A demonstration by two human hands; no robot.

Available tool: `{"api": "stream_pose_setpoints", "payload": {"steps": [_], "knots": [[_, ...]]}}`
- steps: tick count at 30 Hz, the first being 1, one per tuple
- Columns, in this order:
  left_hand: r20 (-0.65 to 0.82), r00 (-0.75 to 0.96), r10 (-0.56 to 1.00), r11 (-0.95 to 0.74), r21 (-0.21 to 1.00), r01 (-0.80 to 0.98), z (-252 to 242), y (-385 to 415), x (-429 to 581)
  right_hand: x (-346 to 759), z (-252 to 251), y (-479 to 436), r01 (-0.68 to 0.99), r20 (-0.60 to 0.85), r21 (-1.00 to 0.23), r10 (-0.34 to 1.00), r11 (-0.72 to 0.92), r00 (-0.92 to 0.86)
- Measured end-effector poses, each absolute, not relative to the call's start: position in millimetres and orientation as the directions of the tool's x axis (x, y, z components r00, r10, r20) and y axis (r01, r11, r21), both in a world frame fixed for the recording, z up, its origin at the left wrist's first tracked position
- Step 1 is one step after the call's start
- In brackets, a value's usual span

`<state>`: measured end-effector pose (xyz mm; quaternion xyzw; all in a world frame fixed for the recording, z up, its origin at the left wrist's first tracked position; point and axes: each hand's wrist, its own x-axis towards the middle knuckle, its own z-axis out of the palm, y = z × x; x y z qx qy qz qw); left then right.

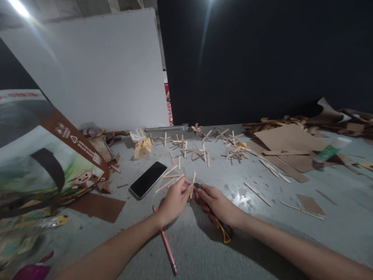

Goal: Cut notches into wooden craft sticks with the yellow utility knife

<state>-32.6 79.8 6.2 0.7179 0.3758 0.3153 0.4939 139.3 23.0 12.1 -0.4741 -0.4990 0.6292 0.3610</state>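
My left hand [175, 197] pinches a small wooden craft stick [194, 179] that stands nearly upright at the fingertips. Close on its right, my right hand [217, 203] is wrapped round a black-and-yellow-handled hand tool [226, 232]. The tool's dark tip [197, 186] reaches the stick; whether it touches is too small to tell. Most of the tool is hidden by the fingers. Several loose craft sticks [170, 175] lie just beyond my left hand. Farther back stand crossed-stick pieces [204, 153]. A pink pencil [167, 247] lies partly under my left wrist.
A black phone [148, 179] lies left of my hands. At the left leans a large printed bag [52, 147], near a brown card piece [94, 206]. Cardboard sheets [291, 140] and a glue stick [332, 151] are at the right. White [96, 70] and black panels [262, 58] close off the back.
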Motion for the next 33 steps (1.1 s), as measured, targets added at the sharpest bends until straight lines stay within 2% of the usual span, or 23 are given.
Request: {"api": "stream_pose_setpoints", "payload": {"steps": [9, 13, 26, 33], "knots": [[0.142, 0.488, 0.861, -0.268, 0.943, 0.198, 10.5, 80.1, -31.2, 146.0, 16.5, 28.3, -0.056, -0.251, -0.955, 0.896, -0.291, -0.365], [0.123, 0.491, 0.863, -0.253, 0.945, 0.209, 8.8, 80.4, -30.8, 149.1, 17.4, 30.6, -0.076, -0.258, -0.948, 0.887, -0.308, -0.384], [0.081, 0.507, 0.858, -0.237, 0.938, 0.252, 10.6, 76.7, -31.0, 136.3, 7.5, 22.6, -0.027, -0.221, -0.970, 0.927, -0.241, -0.302], [0.081, 0.502, 0.861, -0.209, 0.956, 0.204, 9.5, 76.7, -28.8, 136.9, 7.8, 23.5, -0.004, -0.213, -0.974, 0.929, -0.225, -0.304]]}}
